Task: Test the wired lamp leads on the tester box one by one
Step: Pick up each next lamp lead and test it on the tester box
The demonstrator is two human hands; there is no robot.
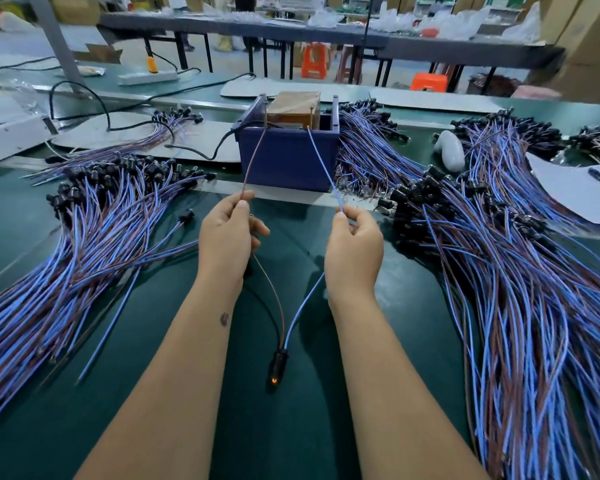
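Lit lamp [274, 370] mid-gap | left hand [227, 233] pinches brown lead [253, 161] | right hand [354, 244] pinches blue lead [323, 164]

Both forearms reach forward, left hand [227, 233] and right hand [354, 244] each in a pinching grip.

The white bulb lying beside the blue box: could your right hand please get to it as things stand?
Probably not yet: the right hand is pinching the blue wire. Nothing lies on the bulb itself, so the way looks open once the hand lets go.
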